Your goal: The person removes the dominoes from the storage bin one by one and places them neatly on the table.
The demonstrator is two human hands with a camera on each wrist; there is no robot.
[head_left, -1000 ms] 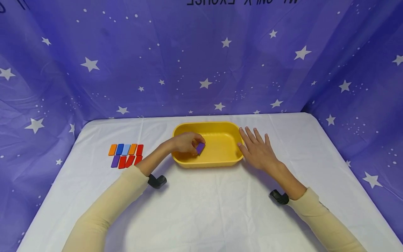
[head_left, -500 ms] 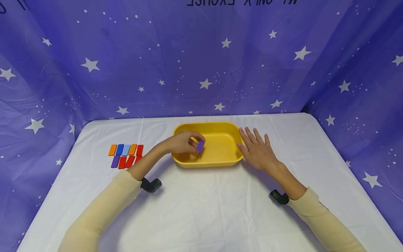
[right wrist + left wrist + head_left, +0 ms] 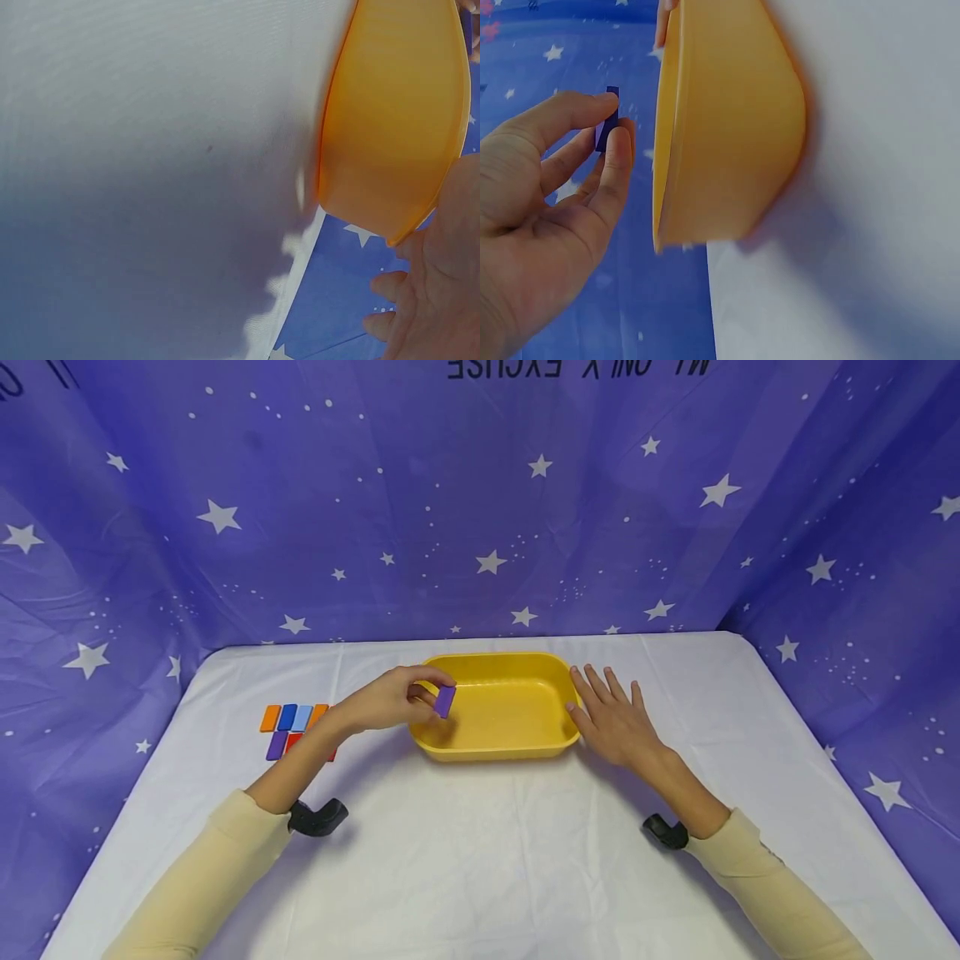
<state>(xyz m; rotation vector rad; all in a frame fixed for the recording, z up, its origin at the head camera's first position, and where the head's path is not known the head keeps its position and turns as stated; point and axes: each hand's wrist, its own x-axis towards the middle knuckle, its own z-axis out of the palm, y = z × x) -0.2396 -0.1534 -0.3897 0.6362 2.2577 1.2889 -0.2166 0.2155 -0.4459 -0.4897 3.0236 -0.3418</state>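
Observation:
A small flat purple tile (image 3: 445, 702) is pinched between the thumb and fingers of my left hand (image 3: 393, 697), over the left end of a yellow plastic tub (image 3: 498, 753). In the left wrist view the tile (image 3: 609, 124) stands on edge in the fingertips, above the level of the tub's rim. My right hand (image 3: 617, 717) lies with straight, spread fingers against the tub's right end, thumb at the rim. No tile shows inside the tub. Left of it, partly hidden by my left forearm, lie two rows of tiles: orange (image 3: 270, 718), blue (image 3: 287, 717), light blue (image 3: 302, 718), purple (image 3: 277, 745) and red (image 3: 293, 742).
A white cloth (image 3: 495, 852) covers the table. Purple curtains (image 3: 442, 527) with white stars hang behind and at both sides. A black device sits on the left wrist (image 3: 318, 818) and another on the right wrist (image 3: 665, 832).
My left hand has risen and moved left with the purple tile, from inside the tub to above its left end. The left forearm now covers more of the red tiles. The right hand stays put.

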